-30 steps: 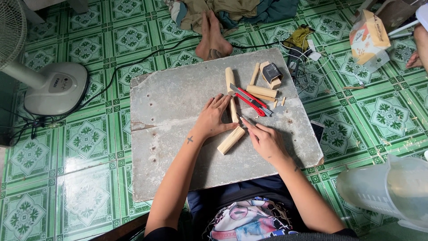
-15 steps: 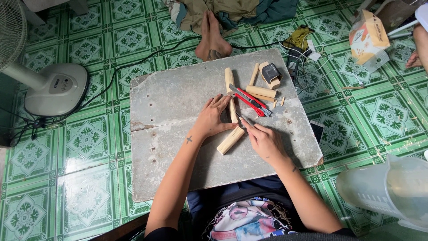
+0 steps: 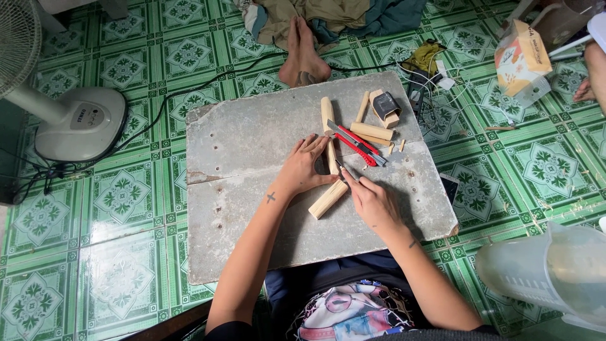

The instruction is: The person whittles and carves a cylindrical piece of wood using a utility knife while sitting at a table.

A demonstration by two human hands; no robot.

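My left hand (image 3: 304, 168) presses flat on a thin wooden stick (image 3: 331, 158) that lies on a grey board (image 3: 246, 151). A thicker wooden block (image 3: 327, 199) lies at an angle just below that hand. My right hand (image 3: 372, 201) grips a small blade tool (image 3: 344, 172) whose tip meets the stick beside my left fingers. Two red utility knives (image 3: 356, 144) lie crossed just beyond my hands. More wooden dowels (image 3: 372, 132) and a small block with a dark top (image 3: 384, 106) lie behind them.
The board rests on a green patterned tile floor. A white fan base (image 3: 82, 123) stands at the left. Another person's bare feet (image 3: 304, 53) are at the far edge. Cables (image 3: 423, 82), a cardboard box (image 3: 519, 57) and a translucent plastic container (image 3: 555, 271) sit at the right.
My right hand has shifted slightly along the stick with the blade tool. My left hand stays pressed on the stick.
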